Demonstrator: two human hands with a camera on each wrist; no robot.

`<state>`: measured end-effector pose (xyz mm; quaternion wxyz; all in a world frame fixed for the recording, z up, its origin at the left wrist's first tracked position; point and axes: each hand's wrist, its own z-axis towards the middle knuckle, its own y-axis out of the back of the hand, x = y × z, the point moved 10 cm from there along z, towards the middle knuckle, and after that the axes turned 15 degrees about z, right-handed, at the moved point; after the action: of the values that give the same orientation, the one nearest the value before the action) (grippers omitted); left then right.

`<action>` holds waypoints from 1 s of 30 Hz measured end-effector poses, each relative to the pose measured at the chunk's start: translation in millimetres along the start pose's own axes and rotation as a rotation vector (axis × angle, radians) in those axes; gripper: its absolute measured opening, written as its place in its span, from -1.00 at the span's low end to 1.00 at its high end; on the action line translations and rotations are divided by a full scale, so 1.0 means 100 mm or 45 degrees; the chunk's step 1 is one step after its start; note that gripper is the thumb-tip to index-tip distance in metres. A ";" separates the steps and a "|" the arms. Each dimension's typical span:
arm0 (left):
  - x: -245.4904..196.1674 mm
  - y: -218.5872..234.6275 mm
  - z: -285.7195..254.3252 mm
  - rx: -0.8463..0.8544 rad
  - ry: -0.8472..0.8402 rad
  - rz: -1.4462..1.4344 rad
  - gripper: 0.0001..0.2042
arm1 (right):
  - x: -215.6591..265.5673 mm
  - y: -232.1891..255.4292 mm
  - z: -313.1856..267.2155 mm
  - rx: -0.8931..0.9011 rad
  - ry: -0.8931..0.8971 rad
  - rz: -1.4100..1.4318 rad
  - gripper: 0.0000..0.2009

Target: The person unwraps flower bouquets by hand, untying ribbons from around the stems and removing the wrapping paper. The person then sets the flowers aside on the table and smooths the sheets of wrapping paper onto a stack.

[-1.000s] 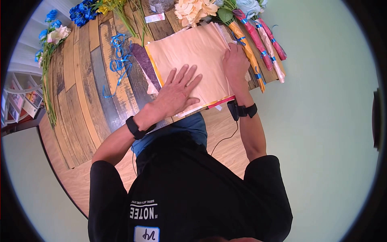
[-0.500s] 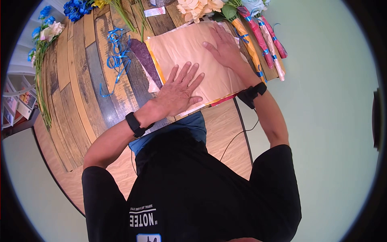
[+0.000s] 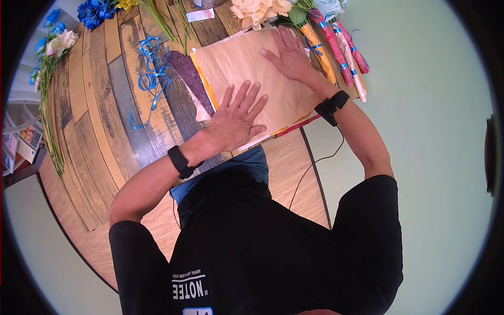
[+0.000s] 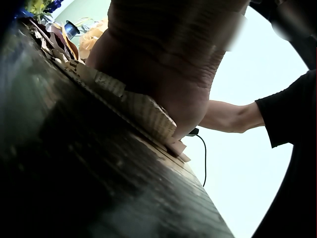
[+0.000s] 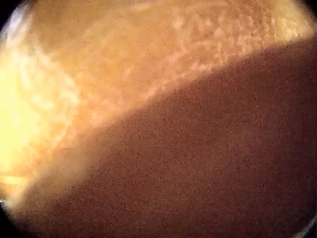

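A stack of wrapping paper lies at the table's near edge, its top sheet peach-coloured (image 3: 236,65), with yellow, red and dark purple paper (image 3: 190,79) showing at the edges. My left hand (image 3: 236,118) rests flat on the stack's near left part, fingers spread. Toward the far right corner my right hand (image 3: 294,58) lies on the top sheet with straight fingers and the thumb out to the side. In the left wrist view, the paper's printed edge (image 4: 148,114) curls up beneath the left hand. The right wrist view is a close blur.
Right of the stack lie several stems wrapped in orange (image 3: 320,52), red and pink paper. Peach flowers (image 3: 257,10) stand behind it. Curled blue ribbon (image 3: 152,73) lies to the left. Long green stems with blue and white flowers (image 3: 62,43) line the table's left edge.
My right hand has left the paper's right edge, where its fingers were bent, and moved inward and away from me, flattening onto the sheet. The left hand stays in place.
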<state>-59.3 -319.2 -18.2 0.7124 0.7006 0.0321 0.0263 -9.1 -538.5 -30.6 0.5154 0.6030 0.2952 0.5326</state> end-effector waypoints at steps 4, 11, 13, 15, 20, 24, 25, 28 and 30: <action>0.00 -0.02 -0.01 0.007 0.005 -0.001 -0.27 | -0.05 0.07 0.01 0.070 -0.011 0.080 -0.13; 0.00 -0.01 -0.01 0.020 -0.003 -0.001 -0.27 | 0.09 0.30 -0.68 0.097 0.091 0.041 -0.23; -0.01 -0.01 -0.02 0.028 -0.005 -0.005 -0.27 | 0.11 0.31 -0.86 0.061 0.091 0.056 -0.25; -0.01 -0.01 -0.01 0.032 -0.008 0.000 -0.27 | 0.13 0.39 -0.96 -0.053 0.065 0.066 -0.28; -0.01 -0.01 0.00 0.037 -0.006 0.024 -0.26 | 0.19 0.56 -0.93 -0.219 -0.030 0.002 -0.34; -0.01 -0.01 0.00 0.029 0.002 0.039 -0.26 | 0.25 0.66 -0.81 -0.202 -0.167 0.008 -0.41; -0.02 0.00 0.00 0.028 0.000 0.028 -0.26 | 0.29 0.70 -0.80 -0.204 -0.159 0.008 -0.41; -0.01 0.01 0.00 0.026 0.004 0.021 -0.26 | 0.20 0.69 -0.82 -0.155 -0.344 0.037 -0.43; -0.01 0.01 -0.01 0.028 0.002 0.025 -0.26 | 0.12 0.74 -0.86 -0.248 -0.373 0.077 -0.45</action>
<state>-60.3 -318.4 -17.4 0.7043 0.7087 0.0260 0.0333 -101.4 -523.4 34.0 0.5925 0.6301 0.1457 0.4803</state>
